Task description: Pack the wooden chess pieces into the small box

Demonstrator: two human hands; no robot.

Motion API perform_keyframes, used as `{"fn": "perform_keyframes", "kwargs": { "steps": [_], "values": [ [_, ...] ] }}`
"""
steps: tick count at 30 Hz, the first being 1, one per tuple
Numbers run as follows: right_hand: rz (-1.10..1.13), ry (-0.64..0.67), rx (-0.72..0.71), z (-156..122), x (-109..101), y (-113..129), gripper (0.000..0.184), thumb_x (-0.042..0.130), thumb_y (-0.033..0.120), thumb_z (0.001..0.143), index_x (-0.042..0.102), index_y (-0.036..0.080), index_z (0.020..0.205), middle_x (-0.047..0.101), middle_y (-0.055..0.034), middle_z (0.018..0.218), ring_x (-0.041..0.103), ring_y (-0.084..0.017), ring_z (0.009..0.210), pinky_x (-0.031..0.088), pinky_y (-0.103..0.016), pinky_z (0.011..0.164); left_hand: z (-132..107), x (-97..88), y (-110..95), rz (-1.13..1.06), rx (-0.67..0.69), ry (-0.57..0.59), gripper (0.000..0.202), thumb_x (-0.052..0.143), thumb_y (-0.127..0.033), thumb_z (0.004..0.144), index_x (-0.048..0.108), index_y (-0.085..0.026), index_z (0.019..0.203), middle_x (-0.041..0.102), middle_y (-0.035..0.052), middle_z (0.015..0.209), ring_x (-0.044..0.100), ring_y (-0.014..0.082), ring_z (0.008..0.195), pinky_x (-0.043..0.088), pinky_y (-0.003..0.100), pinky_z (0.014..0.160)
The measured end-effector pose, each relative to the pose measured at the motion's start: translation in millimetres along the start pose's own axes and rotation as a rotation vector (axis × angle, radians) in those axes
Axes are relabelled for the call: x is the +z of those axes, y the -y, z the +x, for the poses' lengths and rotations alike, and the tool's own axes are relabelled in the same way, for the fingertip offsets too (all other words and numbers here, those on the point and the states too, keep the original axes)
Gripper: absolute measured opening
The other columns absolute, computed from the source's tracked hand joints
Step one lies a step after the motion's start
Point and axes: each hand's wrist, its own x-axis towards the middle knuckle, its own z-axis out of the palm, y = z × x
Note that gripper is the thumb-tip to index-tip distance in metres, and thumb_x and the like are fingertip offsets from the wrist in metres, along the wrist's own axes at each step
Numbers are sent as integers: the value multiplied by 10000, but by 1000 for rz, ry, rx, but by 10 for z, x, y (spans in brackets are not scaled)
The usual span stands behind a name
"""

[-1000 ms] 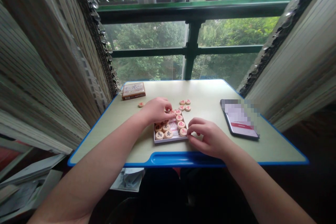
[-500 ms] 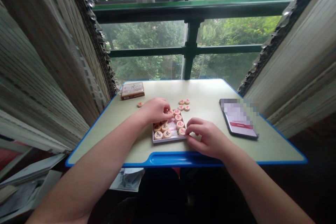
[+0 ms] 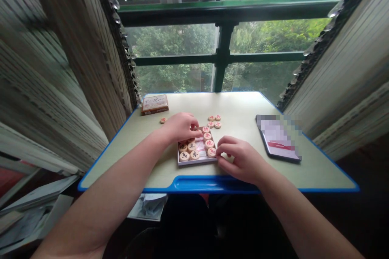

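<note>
A shallow white box tray (image 3: 197,162) holds round wooden Chinese chess pieces, black-marked ones (image 3: 194,155) on the left and red-marked ones (image 3: 209,144) down the right side. My left hand (image 3: 182,126) reaches over the tray's far left part, its fingers closed at a Chinese chess piece (image 3: 198,133) that they largely cover. At the tray's near right corner, the thumb and fingertips of my right hand (image 3: 238,156) meet on its side wall, beside a red-marked piece (image 3: 212,152). The left wrist and hand hide some pieces beneath.
Beyond the tray, a cluster of several red-marked pieces (image 3: 214,121) lies on the table (image 3: 243,109). One more piece (image 3: 163,120) is left of my left hand. A printed box (image 3: 154,104) sits at the back left, and a phone (image 3: 278,139) lies on the right. A blue groove (image 3: 212,183) runs along the front edge.
My left fingers have lowered slightly over the red-marked piece at the tray's far side, covering more of it. My right hand stays at the tray's corner. The whole view has shifted slightly.
</note>
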Motion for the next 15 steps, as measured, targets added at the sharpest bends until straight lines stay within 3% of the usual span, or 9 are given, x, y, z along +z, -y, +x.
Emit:
{"fn": "perform_keyframes", "kwargs": {
  "steps": [7, 15],
  "values": [
    [-4, 1, 0, -6, -2, -4, 131, 517, 148, 755, 644, 179, 764, 613, -59, 847, 563, -127, 702, 445, -235, 631, -7, -17, 7, -133, 48, -2, 223, 564, -309, 748, 748, -194, 800, 663, 25, 829, 574, 129, 711, 419, 231, 668],
    [-7, -5, 0, -13, 2, -5, 124, 522, 159, 759, 645, 177, 767, 618, -59, 853, 573, -132, 718, 451, -240, 650, -15, -30, 32, -75, 61, 100, 274, 497, -214, 737, 761, -182, 802, 648, 31, 856, 572, 127, 703, 424, 232, 685]
  ]
}}
